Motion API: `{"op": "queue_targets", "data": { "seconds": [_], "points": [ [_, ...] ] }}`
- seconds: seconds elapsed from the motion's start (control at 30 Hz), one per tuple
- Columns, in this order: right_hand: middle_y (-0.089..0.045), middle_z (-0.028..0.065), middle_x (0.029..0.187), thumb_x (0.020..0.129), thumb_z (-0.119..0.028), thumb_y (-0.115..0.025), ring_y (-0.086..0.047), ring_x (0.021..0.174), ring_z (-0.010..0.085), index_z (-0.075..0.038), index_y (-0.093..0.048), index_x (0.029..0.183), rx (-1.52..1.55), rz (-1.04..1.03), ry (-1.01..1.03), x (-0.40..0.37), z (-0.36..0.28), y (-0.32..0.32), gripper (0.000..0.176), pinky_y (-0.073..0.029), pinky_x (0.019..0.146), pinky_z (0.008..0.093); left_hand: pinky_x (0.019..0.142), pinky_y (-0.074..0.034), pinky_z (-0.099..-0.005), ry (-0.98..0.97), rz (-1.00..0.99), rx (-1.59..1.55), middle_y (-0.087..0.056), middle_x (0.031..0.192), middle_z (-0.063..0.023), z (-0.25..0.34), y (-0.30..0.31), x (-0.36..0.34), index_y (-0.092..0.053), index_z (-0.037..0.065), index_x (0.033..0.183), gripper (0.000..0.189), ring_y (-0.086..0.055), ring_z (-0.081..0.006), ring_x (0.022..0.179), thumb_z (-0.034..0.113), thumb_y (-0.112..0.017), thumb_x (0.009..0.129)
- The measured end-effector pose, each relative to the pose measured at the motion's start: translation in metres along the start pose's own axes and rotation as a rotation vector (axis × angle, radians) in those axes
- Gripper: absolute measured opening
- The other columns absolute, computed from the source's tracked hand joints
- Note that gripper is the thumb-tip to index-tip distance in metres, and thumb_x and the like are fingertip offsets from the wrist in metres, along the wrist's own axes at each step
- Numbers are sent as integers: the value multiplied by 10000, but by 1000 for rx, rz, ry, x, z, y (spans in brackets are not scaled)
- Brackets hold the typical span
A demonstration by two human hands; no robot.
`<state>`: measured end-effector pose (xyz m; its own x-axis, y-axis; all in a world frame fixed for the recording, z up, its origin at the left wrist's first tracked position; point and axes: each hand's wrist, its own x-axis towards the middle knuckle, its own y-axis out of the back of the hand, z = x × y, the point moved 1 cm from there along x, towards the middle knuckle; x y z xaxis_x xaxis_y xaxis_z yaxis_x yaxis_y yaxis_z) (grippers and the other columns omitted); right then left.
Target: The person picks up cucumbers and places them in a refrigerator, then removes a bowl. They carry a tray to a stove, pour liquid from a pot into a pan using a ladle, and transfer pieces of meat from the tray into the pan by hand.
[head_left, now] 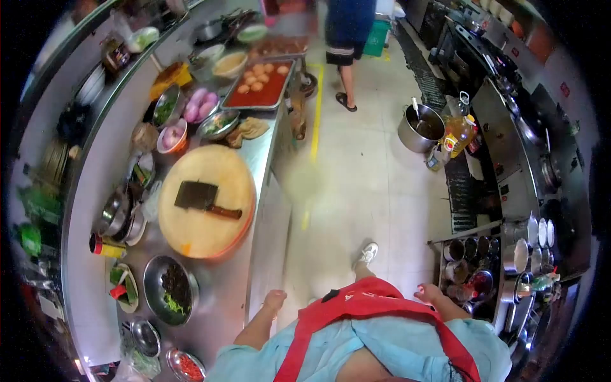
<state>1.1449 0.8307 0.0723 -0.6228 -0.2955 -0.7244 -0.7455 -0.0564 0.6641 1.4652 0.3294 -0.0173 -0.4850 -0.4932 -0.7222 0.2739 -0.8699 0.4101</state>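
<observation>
My left hand [275,298] hangs low beside the metal counter [259,186], its fingers loosely curled and no object showing in it. My right hand [428,293] is at my other side, near the metal rack, also curled, with nothing seen in it. Neither hand visibly touches a work item. On the counter, ahead and to the left, a cleaver [197,195] lies flat on a round wooden chopping board [207,239]. Closer to me, a metal bowl [153,280] holds dark shreds and green pieces. I wear a red apron [363,305].
Toward the counter's far end stands a tray [278,100] of eggs in red sauce. Bowls of onions [172,137] sit nearby. On the floor at right are a metal pot [414,137] and an oil bottle [458,140]. Another person [347,38] stands farther down the aisle. A rack [439,254] holds containers.
</observation>
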Motion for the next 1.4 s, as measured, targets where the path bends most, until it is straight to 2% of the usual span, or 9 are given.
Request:
{"op": "queue_targets", "data": {
  "seconds": [0.3,0.47,0.63,0.67,0.8,1.03,1.13,1.23,1.4],
  "points": [
    [-589,124,1084,800,-122,-652,-566,879,162,-11,-453,1281,805,712,355,147,-26,224,532,-484,768,291,794,-483,-359,32,148,-18,-652,994,-135,164,-2,72,-601,16,1091,413,-609,-238,927,268,-622,764],
    [-577,97,1004,818,42,-490,-557,898,177,-4,-523,1195,1103,1347,945,11,-144,465,381,-464,826,307,762,-485,-341,-63,130,201,-658,961,-127,267,-9,88,-617,69,1077,378,-618,-220,877,293,-601,773],
    [-658,157,1011,889,-420,-541,-604,713,167,-71,-454,1302,-32,2427,1936,-51,-161,559,548,-432,486,208,752,-486,-342,55,32,402,-660,955,-116,391,1,91,-613,73,1071,370,-620,-231,859,278,-589,763],
    [-628,90,782,925,-235,-514,-535,504,171,-33,-624,852,-131,2641,1895,-67,-189,573,242,-376,411,246,752,-487,-343,49,-3,476,-660,957,-116,400,3,108,-613,76,1072,369,-619,-230,859,274,-585,762],
    [-499,32,644,805,-233,-575,-483,675,151,-83,-502,608,-241,2429,1952,-78,-150,586,258,-404,610,245,771,-482,-348,-99,-142,220,-663,1004,-74,427,20,166,-636,83,1062,323,-606,-189,880,248,-598,787],
    [-543,84,802,844,-336,-554,-539,750,192,-81,-499,1006,581,2463,545,59,-148,684,307,-461,619,308,818,-475,-321,-339,-268,210,-648,1031,-83,570,40,437,-605,45,1112,362,-593,-187,923,211,-600,789],
    [-574,114,862,799,-278,-645,-595,836,232,-71,-490,1153,200,1328,-294,277,-151,621,438,-511,688,362,836,-472,-308,-250,-258,187,-644,1032,-93,623,43,517,-587,25,1138,390,-591,-192,930,196,-596,787],
    [-586,129,1057,772,-414,-632,-574,978,283,-102,-501,1233,-7,253,-144,457,-74,461,572,-463,830,416,855,-469,-296,-216,-269,221,-639,1032,-103,656,31,586,-569,5,1164,419,-588,-198,936,182,-592,785],
    [-608,147,1134,779,-476,-618,-569,1050,308,-103,-538,1238,226,287,-213,472,-27,429,597,-447,902,425,653,-494,-295,-175,-462,3,-654,835,-105,741,17,626,-621,-29,1052,367,-615,-168,694,227,-619,789]
  ]
}}
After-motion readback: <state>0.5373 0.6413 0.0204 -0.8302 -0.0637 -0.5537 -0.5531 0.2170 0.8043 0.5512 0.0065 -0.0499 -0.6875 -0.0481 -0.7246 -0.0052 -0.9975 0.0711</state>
